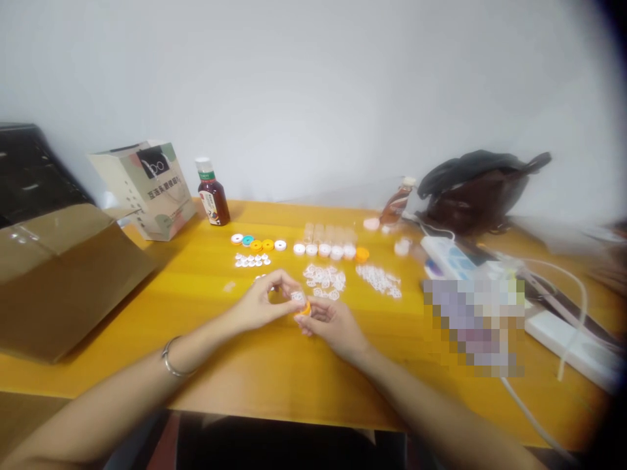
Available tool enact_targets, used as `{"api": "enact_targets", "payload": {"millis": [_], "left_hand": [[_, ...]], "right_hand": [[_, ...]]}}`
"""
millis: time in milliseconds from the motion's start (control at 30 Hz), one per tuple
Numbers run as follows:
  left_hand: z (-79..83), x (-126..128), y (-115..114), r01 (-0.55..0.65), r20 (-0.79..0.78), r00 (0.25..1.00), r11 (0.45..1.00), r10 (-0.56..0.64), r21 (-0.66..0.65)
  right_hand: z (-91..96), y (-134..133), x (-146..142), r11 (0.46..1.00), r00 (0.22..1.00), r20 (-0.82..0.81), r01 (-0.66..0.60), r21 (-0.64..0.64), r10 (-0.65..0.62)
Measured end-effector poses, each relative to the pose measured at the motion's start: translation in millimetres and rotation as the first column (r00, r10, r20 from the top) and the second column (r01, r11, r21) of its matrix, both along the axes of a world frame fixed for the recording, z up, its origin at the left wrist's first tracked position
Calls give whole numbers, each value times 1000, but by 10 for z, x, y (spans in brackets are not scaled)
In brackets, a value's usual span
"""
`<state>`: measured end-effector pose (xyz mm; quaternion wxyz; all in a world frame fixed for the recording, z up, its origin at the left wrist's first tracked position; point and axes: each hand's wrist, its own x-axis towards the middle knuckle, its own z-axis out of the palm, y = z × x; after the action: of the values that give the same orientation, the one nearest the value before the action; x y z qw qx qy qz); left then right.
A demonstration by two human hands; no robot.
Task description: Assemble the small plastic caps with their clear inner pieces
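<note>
My left hand (262,301) has its thumb and fingers closed on a small white openwork piece (297,297), just above an orange round cap (305,309). The cap is pinched between the fingers of my right hand (337,324). Both hands meet over the table's middle, so whether the two parts touch is hard to tell. Beyond the hands lie a pile of white openwork discs (324,281) and a pile of thin white pieces (379,281). Small white parts (252,260) lie in rows behind my left hand.
Behind are a row of coloured round caps (255,245), white caps (324,250) and blurred clear containers (330,234). A dark bottle (213,196) and paper bag (159,189) stand left, near a cardboard box (73,281). Right are another bottle (396,203), a dark bag (475,192) and a power strip (571,343).
</note>
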<state>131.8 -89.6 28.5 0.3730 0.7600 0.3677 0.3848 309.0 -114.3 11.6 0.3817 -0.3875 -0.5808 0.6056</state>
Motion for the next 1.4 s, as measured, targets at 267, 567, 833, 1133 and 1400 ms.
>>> {"api": "enact_targets", "payload": {"millis": [267, 567, 833, 1133, 1400], "left_hand": [[-19, 7, 11, 96, 120, 989, 990, -83, -102], [-80, 2, 46, 284, 347, 919, 926, -188, -250], [-120, 52, 44, 468, 600, 777, 811, -188, -352], [-107, 57, 5, 352, 474, 861, 888, -184, -295], [-53, 24, -22, 277, 465, 874, 928, -137, -247]], "right_hand": [[7, 1, 16, 999, 1000, -21, -9, -34, 8], [-1, 41, 7, 996, 988, -151, -42, -81, 29], [9, 23, -1, 997, 984, -176, -5, -78, -9], [19, -10, -32, 997, 982, -191, 1, -81, -17], [20, -51, -30, 994, 968, -252, -14, -107, -13]]}}
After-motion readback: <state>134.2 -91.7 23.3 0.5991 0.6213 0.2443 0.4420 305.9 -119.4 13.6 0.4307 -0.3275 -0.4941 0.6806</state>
